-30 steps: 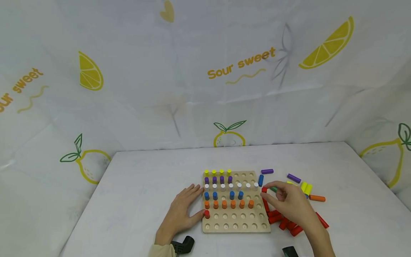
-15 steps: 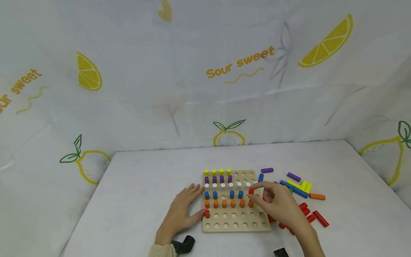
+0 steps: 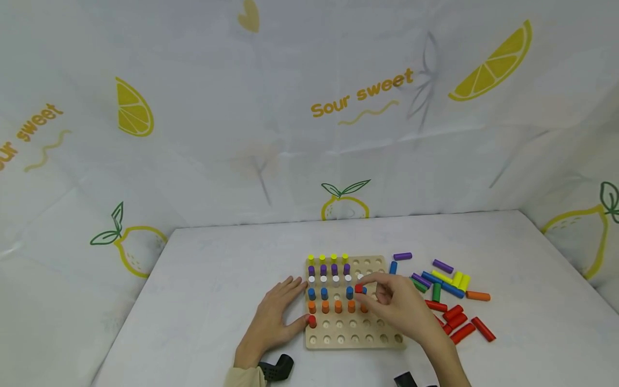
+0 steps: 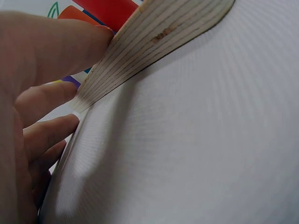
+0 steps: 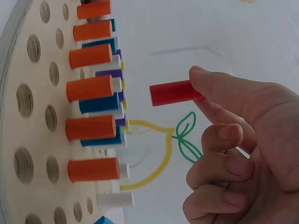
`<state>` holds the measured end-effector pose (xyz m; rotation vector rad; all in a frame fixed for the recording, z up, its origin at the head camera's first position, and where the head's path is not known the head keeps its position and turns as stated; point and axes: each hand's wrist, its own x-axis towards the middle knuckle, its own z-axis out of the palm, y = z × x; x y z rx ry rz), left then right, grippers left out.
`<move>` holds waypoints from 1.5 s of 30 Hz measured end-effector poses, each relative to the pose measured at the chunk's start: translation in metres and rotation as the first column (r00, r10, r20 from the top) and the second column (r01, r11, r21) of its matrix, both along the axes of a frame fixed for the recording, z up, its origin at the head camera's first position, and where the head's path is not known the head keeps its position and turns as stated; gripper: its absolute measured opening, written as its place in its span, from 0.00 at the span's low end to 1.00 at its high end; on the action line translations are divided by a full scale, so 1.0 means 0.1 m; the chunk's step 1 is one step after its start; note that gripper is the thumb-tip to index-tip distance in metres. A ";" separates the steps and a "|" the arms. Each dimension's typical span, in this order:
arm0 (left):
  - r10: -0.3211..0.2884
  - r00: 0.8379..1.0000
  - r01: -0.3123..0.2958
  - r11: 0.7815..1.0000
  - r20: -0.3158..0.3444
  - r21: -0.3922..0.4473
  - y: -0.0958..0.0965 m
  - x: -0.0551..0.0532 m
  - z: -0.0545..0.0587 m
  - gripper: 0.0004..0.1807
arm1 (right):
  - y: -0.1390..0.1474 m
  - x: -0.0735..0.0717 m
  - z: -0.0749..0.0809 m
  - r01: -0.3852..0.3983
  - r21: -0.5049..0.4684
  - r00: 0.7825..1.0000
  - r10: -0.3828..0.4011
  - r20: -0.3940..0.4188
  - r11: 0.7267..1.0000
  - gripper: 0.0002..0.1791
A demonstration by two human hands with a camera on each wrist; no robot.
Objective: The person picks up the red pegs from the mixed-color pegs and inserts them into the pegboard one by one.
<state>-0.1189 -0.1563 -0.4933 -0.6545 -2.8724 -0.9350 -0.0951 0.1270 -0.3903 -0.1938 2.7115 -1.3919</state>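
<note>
While the left hand [image 3: 272,313] lies at the left edge of the board [image 3: 347,331], its fingers are extended and its thumb stands apart from them. Left wrist view: thumb tip touches the board's side; whether every other fingertip touches, cannot tell. Right hand [image 3: 403,304]: thumb and index finger clamp one end of the held red peg [image 5: 174,93]; the other three fingers curl inward. The held red peg is in the air above the board, free end towards it. The two hands are apart.

Upright in the board: a seated red peg [image 3: 312,322] just beside the left thumb; behind it, rows of orange pegs [image 3: 338,307], blue pegs [image 3: 311,294], white pegs [image 3: 323,280], purple pegs [image 3: 323,270] and yellow pegs [image 3: 333,259]. Loose red pegs [image 3: 455,322] lie on the table [image 3: 217,258], right of the board.
</note>
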 end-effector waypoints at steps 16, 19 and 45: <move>-0.002 1.000 0.002 1.000 -0.006 0.007 0.00 0.01 0.00 0.37 | -0.22 0.01 -0.11 -0.184 -0.074 0.982 0.181 -0.047 0.980 0.14; 0.002 1.000 -0.002 1.000 -0.008 0.003 0.01 0.01 0.01 0.37 | -0.24 0.01 -0.14 -0.202 -0.091 0.978 0.197 -0.066 0.975 0.13; 0.006 1.000 -0.006 1.000 -0.016 -0.016 0.01 0.01 0.02 0.37 | -0.42 -0.02 -0.37 -0.279 -0.134 0.957 0.286 0.037 0.951 0.14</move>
